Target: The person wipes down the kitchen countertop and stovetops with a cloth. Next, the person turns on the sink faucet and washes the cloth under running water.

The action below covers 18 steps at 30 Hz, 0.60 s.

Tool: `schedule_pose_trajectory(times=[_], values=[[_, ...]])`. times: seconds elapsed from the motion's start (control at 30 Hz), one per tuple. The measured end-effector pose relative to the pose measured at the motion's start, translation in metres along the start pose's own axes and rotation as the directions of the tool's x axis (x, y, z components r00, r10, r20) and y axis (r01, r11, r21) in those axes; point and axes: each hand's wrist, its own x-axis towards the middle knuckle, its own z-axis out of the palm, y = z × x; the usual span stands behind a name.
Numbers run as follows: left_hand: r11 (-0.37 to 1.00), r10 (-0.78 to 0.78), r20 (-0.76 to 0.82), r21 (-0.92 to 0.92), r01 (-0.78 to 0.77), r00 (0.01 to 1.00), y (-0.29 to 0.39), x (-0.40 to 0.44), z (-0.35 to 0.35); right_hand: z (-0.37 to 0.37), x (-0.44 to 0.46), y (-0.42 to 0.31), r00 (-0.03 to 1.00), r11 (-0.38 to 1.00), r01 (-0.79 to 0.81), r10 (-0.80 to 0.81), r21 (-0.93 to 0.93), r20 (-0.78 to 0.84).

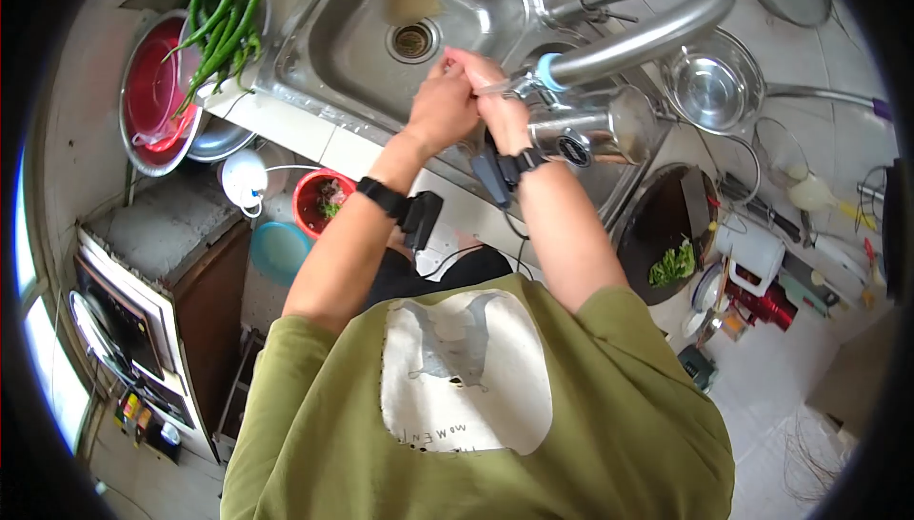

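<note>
My left hand [444, 109] and my right hand [487, 82] are pressed together over the near side of the steel sink basin [343, 44]. Their fingers are bent and overlap, so anything between them is hidden. The curved faucet [657, 39] comes in from the right, and its spout end [522, 83] is right beside my right hand; a thin stream seems to run onto it. Past my fingertips lies the sink drain [412, 42]. A steel cylindrical container [609, 127] stands in the smaller basin, close to my right wrist.
Green chili peppers [224, 30] hang over a bowl at left, near a red basin [152, 91]. Below the counter are a red bowl [322, 204] with scraps and a blue bowl [278, 251]. At right are a steel pan [712, 82] and a round board [652, 220] holding chopped greens [673, 263].
</note>
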Motion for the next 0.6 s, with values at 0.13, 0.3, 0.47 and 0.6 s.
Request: schedule_pose_trajectory(times=[0.13,0.3,0.47,0.6], values=[[0.955,0.119,-0.074,-0.266,-0.135,0.99,-0.008,-0.014,-0.004,-0.003,-0.004,-0.006,0.996,0.998,0.031,-0.026,0.062,-0.085],[0.901,-0.119,-0.155,-0.431,0.041,0.981,0.036,-0.006,-0.05,0.002,-0.041,0.006,0.906,0.906,0.422,-0.422,-0.03,-0.019],[0.859,-0.102,-0.159,-0.512,0.006,0.982,0.099,-0.017,-0.056,-0.05,-0.078,-0.003,0.871,0.863,0.485,-0.492,0.144,0.016],[0.839,-0.161,-0.077,-0.536,0.096,0.984,0.124,-0.033,-0.044,-0.099,-0.131,-0.018,0.915,0.867,0.229,-0.347,-0.442,-0.206]])
